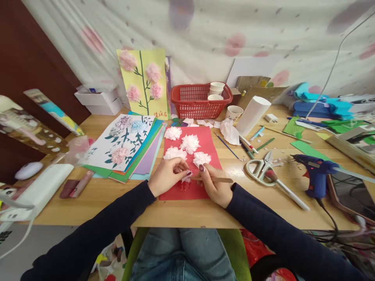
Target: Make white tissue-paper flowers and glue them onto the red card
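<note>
A red sheet of paper [209, 136] lies on the table, with several white tissue paper flowers [190, 143] on its upper part. Over its lower left, my left hand [166, 175] pinches a small pale piece of tissue paper [186, 178] between thumb and fingers. My right hand [216, 187] grips a flat wooden stick [225, 180], whose left end reaches toward that tissue piece. Whether the stick touches it I cannot tell. Below the fingers, a shiny wet-looking patch [184, 186] shows on the red paper.
To the right lie scissors [258, 170], a white-handled brush [290, 191] and a blue glue gun [318, 171]. Stacked coloured sheets [146, 164] sit left. Behind stand a red basket [190, 105] with paper cups, a white roll [253, 116] and a yellow flower picture [149, 105].
</note>
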The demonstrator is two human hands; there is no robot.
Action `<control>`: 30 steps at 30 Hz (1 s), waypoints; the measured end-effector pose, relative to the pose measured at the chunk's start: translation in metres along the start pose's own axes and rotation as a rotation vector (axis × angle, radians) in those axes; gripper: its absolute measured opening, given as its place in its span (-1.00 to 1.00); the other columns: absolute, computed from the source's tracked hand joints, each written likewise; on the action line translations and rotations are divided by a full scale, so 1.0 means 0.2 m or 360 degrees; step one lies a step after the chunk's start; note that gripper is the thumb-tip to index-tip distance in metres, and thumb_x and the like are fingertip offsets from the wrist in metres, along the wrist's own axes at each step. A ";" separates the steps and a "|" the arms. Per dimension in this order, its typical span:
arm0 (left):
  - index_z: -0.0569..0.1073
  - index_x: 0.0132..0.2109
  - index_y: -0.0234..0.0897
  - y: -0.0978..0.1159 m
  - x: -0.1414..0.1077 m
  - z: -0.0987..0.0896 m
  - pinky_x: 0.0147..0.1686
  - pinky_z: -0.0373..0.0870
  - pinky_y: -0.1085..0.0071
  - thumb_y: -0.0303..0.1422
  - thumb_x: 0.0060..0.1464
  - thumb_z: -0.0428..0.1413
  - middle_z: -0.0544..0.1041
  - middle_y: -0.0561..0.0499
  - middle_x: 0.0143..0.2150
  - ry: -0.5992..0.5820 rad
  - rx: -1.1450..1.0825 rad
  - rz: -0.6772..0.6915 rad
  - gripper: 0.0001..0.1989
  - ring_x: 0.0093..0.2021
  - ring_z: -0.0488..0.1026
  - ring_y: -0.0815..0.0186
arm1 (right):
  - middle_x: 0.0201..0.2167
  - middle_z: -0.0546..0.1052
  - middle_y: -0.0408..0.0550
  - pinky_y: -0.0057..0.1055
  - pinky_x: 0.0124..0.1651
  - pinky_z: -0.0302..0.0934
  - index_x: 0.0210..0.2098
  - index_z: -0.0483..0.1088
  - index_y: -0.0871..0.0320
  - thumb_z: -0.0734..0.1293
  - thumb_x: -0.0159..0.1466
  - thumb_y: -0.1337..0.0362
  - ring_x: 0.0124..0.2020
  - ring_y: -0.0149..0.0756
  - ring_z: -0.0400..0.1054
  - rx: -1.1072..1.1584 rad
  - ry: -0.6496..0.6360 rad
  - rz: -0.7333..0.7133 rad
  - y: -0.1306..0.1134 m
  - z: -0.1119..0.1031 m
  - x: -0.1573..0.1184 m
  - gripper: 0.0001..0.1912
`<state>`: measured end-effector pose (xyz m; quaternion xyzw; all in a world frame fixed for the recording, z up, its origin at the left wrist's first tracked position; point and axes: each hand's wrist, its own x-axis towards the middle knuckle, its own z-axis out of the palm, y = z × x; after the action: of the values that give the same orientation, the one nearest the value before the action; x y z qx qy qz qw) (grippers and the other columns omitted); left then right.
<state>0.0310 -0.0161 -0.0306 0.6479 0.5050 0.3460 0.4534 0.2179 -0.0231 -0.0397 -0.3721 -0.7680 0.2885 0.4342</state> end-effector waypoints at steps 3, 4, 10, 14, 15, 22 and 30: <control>0.46 -0.30 -0.27 0.01 0.00 -0.02 -0.43 0.37 0.44 -0.40 0.10 0.17 0.53 0.07 -0.42 0.0016 0.0270 0.0189 -0.96 -0.47 0.46 0.36 | -0.64 0.38 -0.15 -0.46 -0.53 0.13 -0.49 0.23 0.09 0.06 0.47 0.11 -0.63 -0.38 0.29 -0.0049 -0.0054 -0.0011 0.01 0.01 0.00 -0.57; 0.47 -0.29 -0.26 0.02 0.00 -0.03 -0.40 0.38 0.42 -0.41 0.12 0.15 0.54 0.07 -0.41 0.0033 0.0379 0.0263 -0.97 -0.46 0.45 0.36 | -0.63 0.38 -0.15 -0.46 -0.52 0.13 -0.48 0.21 0.09 0.06 0.47 0.11 -0.62 -0.38 0.29 -0.0077 -0.0076 -0.0005 0.02 0.02 0.00 -0.58; 0.43 0.03 -0.26 0.00 -0.11 -0.16 0.11 0.29 0.14 -0.31 0.04 0.27 0.53 -0.13 0.06 0.0007 0.0982 0.0431 -0.60 0.10 0.43 0.06 | -0.64 0.28 -0.20 -0.45 -0.52 0.02 -0.48 0.06 0.06 0.07 0.45 0.19 -0.63 -0.38 0.18 -0.0313 -0.0187 -0.0064 0.03 0.02 0.00 -0.66; 0.23 0.29 -0.19 -0.06 -0.17 -0.20 0.24 0.06 -0.05 -0.17 0.03 0.30 0.34 -0.21 0.32 -0.0125 0.1268 0.0307 -0.26 0.34 0.16 -0.08 | -0.60 0.27 -0.19 -0.44 -0.49 0.02 -0.46 0.03 0.05 0.06 0.44 0.22 -0.60 -0.36 0.15 -0.0444 -0.0322 -0.0196 0.03 0.02 0.01 -0.69; 0.20 0.32 -0.18 -0.06 -0.17 -0.20 0.23 0.04 -0.06 -0.16 0.06 0.28 0.32 -0.22 0.33 -0.0149 0.1305 0.0292 -0.26 0.36 0.15 -0.08 | -0.59 0.27 -0.18 -0.43 -0.48 0.02 -0.46 0.03 0.05 0.06 0.44 0.23 -0.59 -0.36 0.15 -0.0437 -0.0339 -0.0194 0.03 0.02 0.01 -0.69; 0.14 0.36 -0.16 -0.07 -0.14 -0.21 0.20 0.00 -0.05 -0.05 0.10 0.22 0.32 -0.27 0.33 -0.0267 0.1344 0.0279 -0.22 0.33 0.18 -0.09 | -0.59 0.33 -0.16 -0.41 -0.48 0.11 -0.47 0.06 0.04 0.05 0.45 0.16 -0.59 -0.35 0.21 -0.0253 -0.0278 0.0094 0.02 0.04 0.02 -0.66; 0.14 0.38 -0.17 -0.09 -0.14 -0.22 0.19 0.00 -0.02 -0.03 0.11 0.20 0.36 -0.23 0.30 -0.0303 0.1274 0.0301 -0.21 0.29 0.23 -0.11 | -0.67 0.39 -0.16 -0.44 -0.56 0.21 -0.51 0.17 0.06 0.10 0.37 -0.18 -0.67 -0.37 0.29 0.0193 0.0022 0.0513 0.03 0.10 0.08 -0.49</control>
<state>-0.0214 -0.0310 -0.0315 0.8454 0.4937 0.1011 0.1769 0.1964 -0.0092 -0.0465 -0.4656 -0.6766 0.3977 0.4091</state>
